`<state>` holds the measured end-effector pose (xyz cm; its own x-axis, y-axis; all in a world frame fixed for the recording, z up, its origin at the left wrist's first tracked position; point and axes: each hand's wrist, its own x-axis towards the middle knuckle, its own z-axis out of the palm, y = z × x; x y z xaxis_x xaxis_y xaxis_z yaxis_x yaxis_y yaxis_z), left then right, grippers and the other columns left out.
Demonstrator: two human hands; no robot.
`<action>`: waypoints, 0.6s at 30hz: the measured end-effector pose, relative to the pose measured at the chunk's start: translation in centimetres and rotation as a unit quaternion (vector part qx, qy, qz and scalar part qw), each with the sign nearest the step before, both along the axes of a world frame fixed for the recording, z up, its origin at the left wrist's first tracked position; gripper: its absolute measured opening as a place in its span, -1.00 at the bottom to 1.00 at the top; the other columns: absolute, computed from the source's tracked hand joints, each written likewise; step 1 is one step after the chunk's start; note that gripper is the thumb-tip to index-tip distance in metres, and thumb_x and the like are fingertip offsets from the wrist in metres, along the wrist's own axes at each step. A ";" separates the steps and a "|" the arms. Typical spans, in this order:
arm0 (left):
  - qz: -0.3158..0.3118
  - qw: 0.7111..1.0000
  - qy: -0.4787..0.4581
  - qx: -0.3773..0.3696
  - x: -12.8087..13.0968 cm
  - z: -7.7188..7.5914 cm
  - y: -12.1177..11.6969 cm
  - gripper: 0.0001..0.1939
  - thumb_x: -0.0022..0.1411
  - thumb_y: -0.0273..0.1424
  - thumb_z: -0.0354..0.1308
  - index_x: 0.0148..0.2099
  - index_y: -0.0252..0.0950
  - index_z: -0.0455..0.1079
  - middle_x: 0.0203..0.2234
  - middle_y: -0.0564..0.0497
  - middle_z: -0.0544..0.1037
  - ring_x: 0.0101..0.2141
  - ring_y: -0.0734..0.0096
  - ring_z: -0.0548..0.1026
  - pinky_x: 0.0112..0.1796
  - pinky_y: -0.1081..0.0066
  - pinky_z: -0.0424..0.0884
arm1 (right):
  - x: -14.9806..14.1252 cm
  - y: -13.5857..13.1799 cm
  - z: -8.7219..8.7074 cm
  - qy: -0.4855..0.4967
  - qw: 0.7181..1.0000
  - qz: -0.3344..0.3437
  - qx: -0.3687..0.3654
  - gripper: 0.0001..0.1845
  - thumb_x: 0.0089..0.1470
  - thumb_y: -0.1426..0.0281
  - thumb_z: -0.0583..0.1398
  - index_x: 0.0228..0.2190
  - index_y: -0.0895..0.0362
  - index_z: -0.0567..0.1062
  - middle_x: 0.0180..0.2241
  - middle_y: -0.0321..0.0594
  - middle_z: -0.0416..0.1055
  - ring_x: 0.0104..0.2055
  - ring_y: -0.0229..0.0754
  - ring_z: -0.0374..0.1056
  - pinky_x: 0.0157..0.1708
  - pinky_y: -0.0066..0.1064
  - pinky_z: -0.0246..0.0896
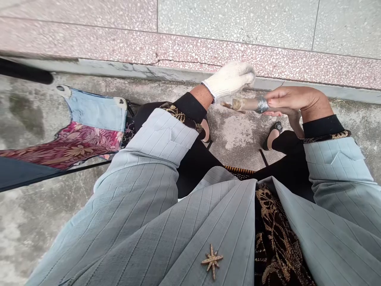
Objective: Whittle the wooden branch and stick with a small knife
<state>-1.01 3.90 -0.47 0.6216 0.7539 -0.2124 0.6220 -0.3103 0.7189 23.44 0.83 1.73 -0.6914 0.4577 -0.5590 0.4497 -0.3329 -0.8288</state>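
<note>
My right hand [297, 101], bare, is closed around a pale, tube-like stick [248, 104]. Shiny clear wrapping, perhaps tape or film, circles it near my fingers, and its left end is brown and ragged. Part of the stick shows again below my palm, where it looks bent downward; the grip hides the middle. Above its left end is my left hand [233, 79] in a white knitted glove, its fingers curled together. Faint thin strands show between the glove and the stick. Whatever those gloved fingertips pinch is too fine to make out.
A low step [190, 47] with pink and grey speckled tiles runs across in front. Below lies stained concrete floor [238, 133]. To my left stand a chair with light-blue and red floral fabric [89, 127] and a dark bar [25, 70]. My feet in black shoes rest on the floor.
</note>
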 end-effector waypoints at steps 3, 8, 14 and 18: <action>0.003 1.000 0.006 -0.022 -0.1 0.4 -0.4 -0.73 0.35 -0.34 0.00 -0.19 -0.27 0.53 -0.44 -0.01 0.54 -0.29 0.33 0.38 -0.25 0.30 0.17 | -0.5 0.5 -0.5 -0.101 0.988 0.115 0.024 -0.44 0.18 -0.12 0.36 -0.44 0.11 0.46 -0.53 -0.30 0.26 -0.47 -0.26 0.18 -0.41 -0.39 0.11; -0.035 0.997 -0.027 -0.058 -0.1 0.8 -1.3 -0.76 0.35 -0.33 0.03 -0.24 -0.28 0.51 -0.48 0.02 0.49 -0.37 0.40 0.37 -0.32 0.37 0.18 | -0.9 0.9 -1.4 -0.267 0.950 -0.044 0.153 -0.44 0.27 -0.10 0.29 -0.46 0.11 0.40 -0.49 -0.20 0.35 -0.42 -0.18 0.20 -0.34 -0.30 0.13; -0.027 0.980 -0.096 -0.170 0.1 0.4 -1.7 -0.75 0.37 -0.30 0.06 -0.23 -0.30 0.51 -0.52 0.02 0.43 -0.47 0.43 0.34 -0.37 0.36 0.21 | 1.1 1.1 -1.6 0.062 0.960 -0.269 0.054 -0.48 0.24 -0.22 0.21 -0.21 -0.03 0.52 -0.38 -0.19 0.43 -0.46 -0.11 0.20 -0.40 -0.19 0.29; -0.037 0.996 -0.020 -0.080 0.1 -0.4 -0.8 -0.63 0.43 -0.27 -0.01 -0.07 -0.36 0.57 -0.38 -0.03 0.54 -0.39 0.46 0.35 -0.27 0.33 0.24 | 1.8 0.7 -0.8 0.149 0.975 -0.160 0.037 -0.42 0.13 -0.24 0.31 -0.22 0.01 0.57 -0.41 -0.22 0.40 -0.50 -0.19 0.18 -0.52 -0.28 0.21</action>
